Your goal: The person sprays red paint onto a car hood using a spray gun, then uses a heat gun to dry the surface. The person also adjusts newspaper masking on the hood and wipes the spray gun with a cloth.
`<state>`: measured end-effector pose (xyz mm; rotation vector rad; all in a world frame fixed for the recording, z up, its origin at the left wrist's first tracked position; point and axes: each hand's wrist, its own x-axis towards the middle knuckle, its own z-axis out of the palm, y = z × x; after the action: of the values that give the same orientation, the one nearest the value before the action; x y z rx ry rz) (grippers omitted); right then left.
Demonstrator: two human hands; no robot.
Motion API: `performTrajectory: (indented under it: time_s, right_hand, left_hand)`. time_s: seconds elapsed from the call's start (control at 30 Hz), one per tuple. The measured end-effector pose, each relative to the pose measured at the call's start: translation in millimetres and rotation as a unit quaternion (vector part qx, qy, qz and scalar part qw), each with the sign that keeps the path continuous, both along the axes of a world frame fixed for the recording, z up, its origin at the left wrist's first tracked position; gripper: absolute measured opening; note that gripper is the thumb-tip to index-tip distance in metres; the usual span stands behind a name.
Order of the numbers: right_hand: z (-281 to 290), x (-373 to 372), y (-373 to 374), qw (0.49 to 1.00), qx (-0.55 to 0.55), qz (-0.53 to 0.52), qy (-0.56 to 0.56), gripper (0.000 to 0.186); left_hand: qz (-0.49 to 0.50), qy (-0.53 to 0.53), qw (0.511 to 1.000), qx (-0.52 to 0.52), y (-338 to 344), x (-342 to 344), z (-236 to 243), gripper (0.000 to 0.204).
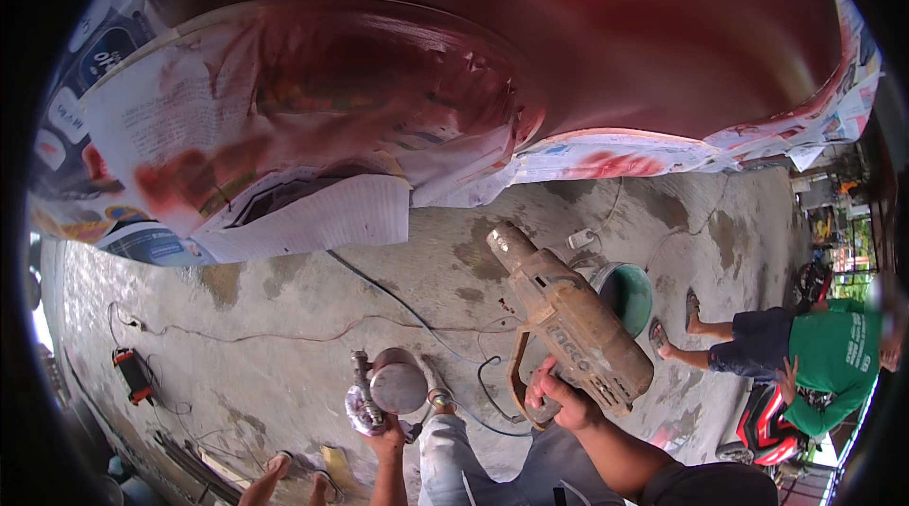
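Observation:
My left hand (pixel 386 438) is closed around a paint spray gun (pixel 360 397) with a round metal cup (pixel 398 383), held low before my legs. My right hand (pixel 566 402) grips the handle of a worn, dusty heat gun (pixel 578 326). Its metal nozzle points up and left, toward the work in front. Above both hands spans a glossy dark red car body panel (pixel 663 42). Masking paper (pixel 199 108), smeared with red paint, covers the area along its left and lower edges. Neither tool touches the panel.
A green bucket (pixel 629 296) stands behind the heat gun. A blue hose (pixel 379 290) and thin cords cross the stained concrete floor (pixel 237 317). At right is a person in a green shirt (pixel 828 355) beside a red motorcycle (pixel 765 426). A black-and-red box (pixel 133 375) sits at left; bare feet (pixel 277 465) show lower left.

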<state>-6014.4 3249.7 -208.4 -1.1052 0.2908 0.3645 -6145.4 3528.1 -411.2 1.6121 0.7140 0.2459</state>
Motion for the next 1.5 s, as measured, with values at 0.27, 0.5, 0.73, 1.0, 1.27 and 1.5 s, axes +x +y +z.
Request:
performTrajectory:
  time_s: [0.27,0.5,0.73,1.0,1.27,1.5]
  right_hand:
    - [30,4,19,0.986,-0.065,-0.036,-0.149,0.028]
    - [57,18,-8,0.963,-0.075,-0.087,-0.245,0.033]
    - [-86,-8,-100,0.989,-0.076,-0.009,0.13,0.023]
    - [-477,-23,-222,0.749,-0.651,0.063,-0.11,0.068]
    - [-576,28,-239,0.636,-0.732,0.222,-0.105,0.081]
    - [-594,82,-205,0.645,-0.682,0.315,-0.141,0.069]
  left_hand:
    - [0.007,0.057,0.998,-0.032,31,-17,-52,0.049]
    - [0.025,0.045,0.999,0.006,-9,-26,-55,0.03]
    - [0.089,0.119,0.989,-0.007,-65,-34,-39,0.012]
    - [0.11,0.125,0.984,-0.069,-149,-38,-61,0.009]
    - [0.184,0.146,0.966,-0.104,-160,-99,-137,0.035]
    - [0.218,0.132,0.96,-0.114,-166,-68,-122,0.029]
